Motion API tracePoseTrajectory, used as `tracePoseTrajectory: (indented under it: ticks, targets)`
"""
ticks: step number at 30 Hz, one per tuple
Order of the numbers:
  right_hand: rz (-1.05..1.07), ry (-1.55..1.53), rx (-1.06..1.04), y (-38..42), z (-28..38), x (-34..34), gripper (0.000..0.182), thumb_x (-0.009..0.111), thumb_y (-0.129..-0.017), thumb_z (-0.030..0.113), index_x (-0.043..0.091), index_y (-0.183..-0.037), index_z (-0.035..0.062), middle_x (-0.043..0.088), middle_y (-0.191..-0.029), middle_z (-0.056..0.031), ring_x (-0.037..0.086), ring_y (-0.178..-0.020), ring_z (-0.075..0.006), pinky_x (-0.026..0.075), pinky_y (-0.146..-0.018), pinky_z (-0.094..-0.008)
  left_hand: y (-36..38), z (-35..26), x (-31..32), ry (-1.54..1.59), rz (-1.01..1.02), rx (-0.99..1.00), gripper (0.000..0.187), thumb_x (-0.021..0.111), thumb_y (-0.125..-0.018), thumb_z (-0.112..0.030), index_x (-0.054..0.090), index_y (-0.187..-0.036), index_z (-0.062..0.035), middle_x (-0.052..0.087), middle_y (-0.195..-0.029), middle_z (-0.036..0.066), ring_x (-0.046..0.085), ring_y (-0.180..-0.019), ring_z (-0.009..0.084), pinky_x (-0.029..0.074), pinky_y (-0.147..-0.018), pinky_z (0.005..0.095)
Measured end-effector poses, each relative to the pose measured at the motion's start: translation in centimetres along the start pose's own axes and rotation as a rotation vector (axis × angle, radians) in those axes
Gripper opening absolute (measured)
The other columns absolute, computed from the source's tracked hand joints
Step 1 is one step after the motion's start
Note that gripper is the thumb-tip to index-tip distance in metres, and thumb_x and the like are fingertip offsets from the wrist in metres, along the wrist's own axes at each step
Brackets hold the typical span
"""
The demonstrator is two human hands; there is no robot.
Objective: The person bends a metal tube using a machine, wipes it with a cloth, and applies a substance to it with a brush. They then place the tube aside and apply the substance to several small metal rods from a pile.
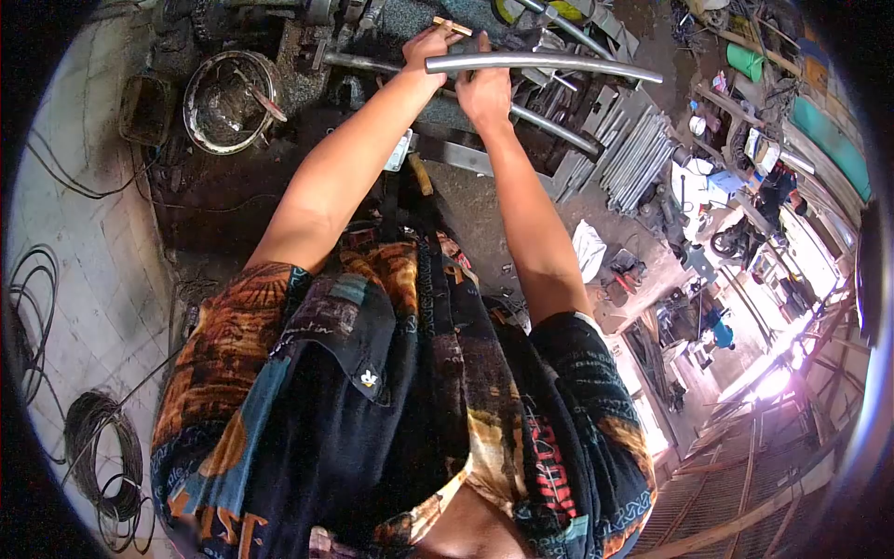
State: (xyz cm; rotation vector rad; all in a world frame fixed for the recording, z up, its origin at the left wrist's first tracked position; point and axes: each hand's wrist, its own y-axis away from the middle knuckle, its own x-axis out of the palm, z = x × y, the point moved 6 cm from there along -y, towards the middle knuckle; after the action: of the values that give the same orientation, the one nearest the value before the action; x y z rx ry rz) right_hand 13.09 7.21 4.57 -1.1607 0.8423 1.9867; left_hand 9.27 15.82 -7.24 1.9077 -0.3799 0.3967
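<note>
Near the top of the head view, the left hand (428,47) curls its fingers round a small tan piece (453,26). Just beside it, the right hand (484,91) lies partly behind a curved metal tube (559,61), fingers bent up past it; I cannot quite tell whether they grip it. The tube reaches well out to the right, above a straight bar (563,135). Beyond lies a stack of tubes (635,160); a round bucket (189,119) stands to the left.
</note>
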Motion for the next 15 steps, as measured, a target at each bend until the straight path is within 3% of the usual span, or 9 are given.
tracePoseTrajectory:
  ticks: [3,4,7,8,9,11,12,13,15]
  targets:
    - [0.092,0.056,0.010,-0.8,-0.5,1.0,0.070,0.062,-0.079,0.020,0.036,-0.143,0.0100,0.051,-0.125,-0.0328,0.052,-0.116,-0.0462,0.045,-0.098,-0.0486,0.1,-0.1,0.0,-0.029,-0.017,0.030,0.016,0.064,-0.091,-0.012,0.062,-0.098,0.0021,0.066,-0.101,0.014,0.065,-0.097,0.0249,0.056,-0.082,0.0423]
    - [0.107,0.081,0.008,-1.2,-0.5,1.3,0.070,0.064,-0.078,0.022,0.038,-0.143,0.0159,0.041,-0.134,-0.0359,0.047,-0.122,-0.0464,0.043,-0.101,-0.0483,0.4,-0.1,0.0,-0.008,-0.030,0.013,0.016,0.064,-0.092,-0.012,0.062,-0.097,0.0029,0.066,-0.100,0.014,0.065,-0.095,0.0242,0.056,-0.083,0.0386]
    - [0.224,0.101,0.125,-2.3,-0.8,1.2,0.070,0.064,-0.078,0.023,0.038,-0.142,0.0149,0.040,-0.136,-0.0354,0.045,-0.124,-0.0466,0.043,-0.100,-0.0489,0.7,-0.7,0.3,-0.006,0.002,0.066,0.015,0.063,-0.092,-0.011,0.062,-0.096,0.0027,0.066,-0.098,0.013,0.066,-0.092,0.0233,0.056,-0.082,0.0342]
    - [0.168,0.161,0.074,-2.5,-0.9,1.3,0.060,0.064,-0.079,0.024,0.045,-0.134,0.0103,0.050,-0.127,-0.0324,0.050,-0.120,-0.0453,0.045,-0.097,-0.0494,0.7,-0.7,0.3,-0.009,0.002,0.063,0.015,0.063,-0.092,-0.011,0.062,-0.096,0.0027,0.066,-0.098,0.013,0.066,-0.092,0.0233,0.056,-0.082,0.0342]
    - [0.167,0.160,0.079,-3.1,-1.0,1.2,0.060,0.064,-0.079,0.024,0.045,-0.134,0.0103,0.050,-0.127,-0.0324,0.050,-0.120,-0.0453,0.045,-0.097,-0.0494,0.7,-0.6,0.3,-0.014,-0.012,0.064,0.014,0.063,-0.092,-0.011,0.061,-0.096,0.0025,0.066,-0.098,0.013,0.066,-0.091,0.0232,0.056,-0.082,0.0331]
    - [0.385,0.029,0.122,-4.1,-1.0,1.7,0.049,0.064,-0.080,0.025,0.050,-0.123,0.0071,0.059,-0.117,-0.0294,0.055,-0.114,-0.0436,0.047,-0.095,-0.0497,0.4,-0.4,0.0,-0.020,-0.025,0.065,0.013,0.063,-0.092,-0.010,0.061,-0.096,0.0024,0.066,-0.097,0.013,0.066,-0.090,0.0230,0.056,-0.082,0.0320]
    - [0.349,0.071,0.106,-4.5,-0.9,1.8,0.040,0.064,-0.080,0.027,0.053,-0.112,0.0058,0.062,-0.110,-0.0277,0.059,-0.109,-0.0424,0.049,-0.092,-0.0500,0.0,-0.4,-0.1,0.007,-0.001,0.076,0.013,0.062,-0.092,-0.010,0.061,-0.095,0.0023,0.066,-0.097,0.013,0.066,-0.090,0.0231,0.056,-0.081,0.0323]
    - [0.349,0.072,0.105,-4.8,-1.1,2.0,0.040,0.064,-0.080,0.027,0.053,-0.112,0.0058,0.062,-0.110,-0.0277,0.059,-0.109,-0.0424,0.049,-0.092,-0.0500,-0.3,-0.2,-0.2,0.034,0.024,0.087,0.013,0.062,-0.092,-0.010,0.061,-0.095,0.0023,0.066,-0.097,0.014,0.066,-0.089,0.0232,0.056,-0.080,0.0325]
    - [0.450,0.089,0.152,-5.1,-1.5,2.9,0.049,0.062,-0.081,0.026,0.050,-0.125,0.0079,0.058,-0.120,-0.0272,0.057,-0.112,-0.0424,0.048,-0.094,-0.0491,-0.4,-0.2,-0.5,0.022,0.021,0.083,0.013,0.062,-0.092,-0.010,0.061,-0.096,0.0023,0.066,-0.098,0.014,0.066,-0.090,0.0238,0.056,-0.081,0.0338]
